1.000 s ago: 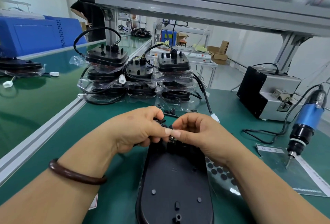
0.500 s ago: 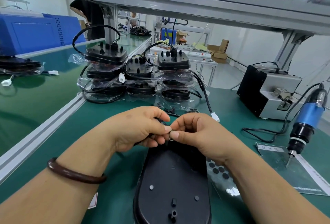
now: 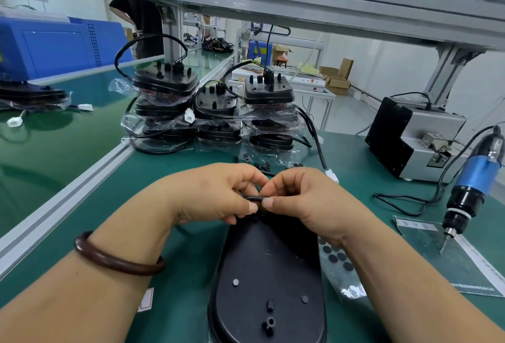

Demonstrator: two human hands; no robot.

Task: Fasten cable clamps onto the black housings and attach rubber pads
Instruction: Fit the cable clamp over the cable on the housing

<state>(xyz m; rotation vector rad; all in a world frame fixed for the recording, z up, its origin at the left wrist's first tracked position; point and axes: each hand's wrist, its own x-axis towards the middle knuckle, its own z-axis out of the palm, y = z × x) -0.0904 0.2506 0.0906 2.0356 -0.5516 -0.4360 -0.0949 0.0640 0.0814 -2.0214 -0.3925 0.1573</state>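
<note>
Cable (image 3: 252,198) now exposed, left hand (image 3: 216,192) and right hand (image 3: 308,200) fingers (image 3: 269,202) pinching it, 1 housing (image 3: 267,274)

Head view, close above black housing (image 3: 267,274)

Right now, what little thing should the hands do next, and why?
Probably press the black cable down onto the black housing: the left hand and right hand both pinch it over the housing's far end, and the screwdriver is untouched.
</note>
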